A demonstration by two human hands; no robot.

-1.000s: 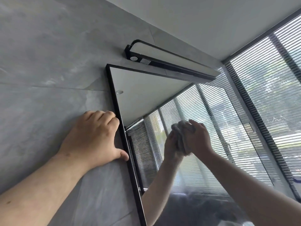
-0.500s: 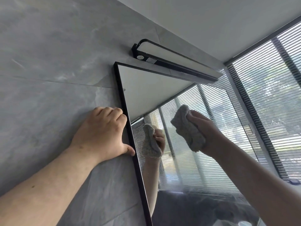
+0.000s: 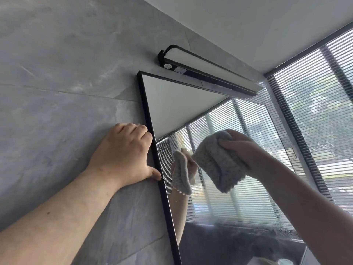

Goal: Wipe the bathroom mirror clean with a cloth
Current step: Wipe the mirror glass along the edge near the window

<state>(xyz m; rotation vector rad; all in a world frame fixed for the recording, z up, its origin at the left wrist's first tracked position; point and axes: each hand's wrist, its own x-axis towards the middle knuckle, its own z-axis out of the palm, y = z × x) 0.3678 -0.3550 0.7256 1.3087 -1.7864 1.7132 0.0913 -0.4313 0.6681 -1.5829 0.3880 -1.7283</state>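
A black-framed mirror (image 3: 181, 104) hangs on the grey tiled wall (image 3: 66, 92). My right hand (image 3: 246, 152) grips a folded grey cloth (image 3: 217, 161) in front of the upper left part of the glass. The cloth's left edge comes up to its own reflection (image 3: 181, 175). My left hand (image 3: 124, 155) rests on the wall just left of the mirror frame (image 3: 149, 119), with its fingers curled and its thumb tip against the frame.
A black bar light (image 3: 206, 69) is mounted just above the mirror's top edge. Windows with horizontal blinds (image 3: 315, 121) fill the wall to the right. The lower part of the glass reflects a dark shape.
My right hand has drawn the cloth left across the glass, from bunched under the palm to hanging unfolded. My left hand has stayed by the frame.
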